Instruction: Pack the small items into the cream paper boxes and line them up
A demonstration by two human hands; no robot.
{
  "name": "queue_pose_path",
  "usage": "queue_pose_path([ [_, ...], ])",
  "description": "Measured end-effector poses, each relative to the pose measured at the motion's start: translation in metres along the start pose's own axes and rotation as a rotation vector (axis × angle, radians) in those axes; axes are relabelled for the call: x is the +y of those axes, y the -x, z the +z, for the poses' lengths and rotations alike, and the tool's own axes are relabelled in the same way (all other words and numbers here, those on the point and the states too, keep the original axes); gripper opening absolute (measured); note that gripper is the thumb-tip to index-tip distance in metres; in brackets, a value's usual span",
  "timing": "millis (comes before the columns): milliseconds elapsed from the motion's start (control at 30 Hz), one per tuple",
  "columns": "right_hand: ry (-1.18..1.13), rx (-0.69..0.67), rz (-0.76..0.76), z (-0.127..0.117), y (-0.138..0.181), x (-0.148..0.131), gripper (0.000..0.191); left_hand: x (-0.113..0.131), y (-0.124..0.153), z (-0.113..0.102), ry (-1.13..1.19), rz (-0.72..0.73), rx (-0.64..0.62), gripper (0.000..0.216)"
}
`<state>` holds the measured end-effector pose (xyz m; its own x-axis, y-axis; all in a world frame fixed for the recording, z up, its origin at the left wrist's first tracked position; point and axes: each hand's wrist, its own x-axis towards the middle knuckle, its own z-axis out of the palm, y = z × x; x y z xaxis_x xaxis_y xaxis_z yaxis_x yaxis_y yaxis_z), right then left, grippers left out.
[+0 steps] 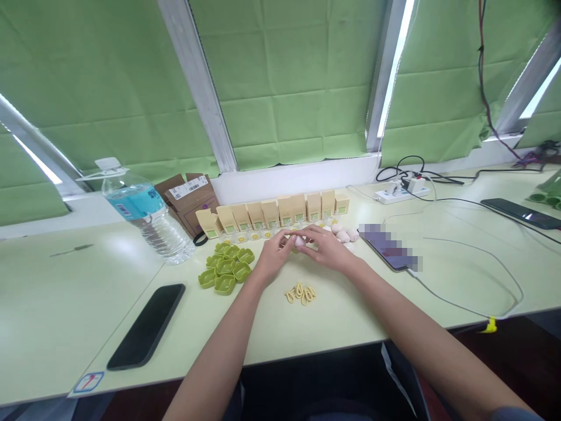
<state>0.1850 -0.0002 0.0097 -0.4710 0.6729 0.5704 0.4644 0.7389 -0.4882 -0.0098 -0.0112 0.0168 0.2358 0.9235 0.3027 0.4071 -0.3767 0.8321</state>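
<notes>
Near the middle of the table, my left hand (276,252) and my right hand (328,248) meet, fingers curled around a small pale pinkish, rounded piece (300,241). Its lower part is hidden by the fingers. Similar pale rounded pieces (343,234) lie in a pile just right of my right hand. Left of my left hand sits a cluster of several green, shallow cup-like pieces (225,266). Several beige loop-shaped pieces (301,292) lie on the table between my forearms.
Behind my hands stands a row of cream open boxes (263,215), with small clear items before them. A water bottle (149,216) and brown carton (193,202) stand left. Phones (146,327) (388,245), a power strip (401,194) and cables lie around.
</notes>
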Motion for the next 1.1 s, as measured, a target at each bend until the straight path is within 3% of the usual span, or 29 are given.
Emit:
queue_pose_path([
  [1100,0.092,0.010,-0.004,-0.001,-0.002,-0.008,0.020,0.004,-0.001,0.003,-0.229,0.022,-0.042,0.031],
])
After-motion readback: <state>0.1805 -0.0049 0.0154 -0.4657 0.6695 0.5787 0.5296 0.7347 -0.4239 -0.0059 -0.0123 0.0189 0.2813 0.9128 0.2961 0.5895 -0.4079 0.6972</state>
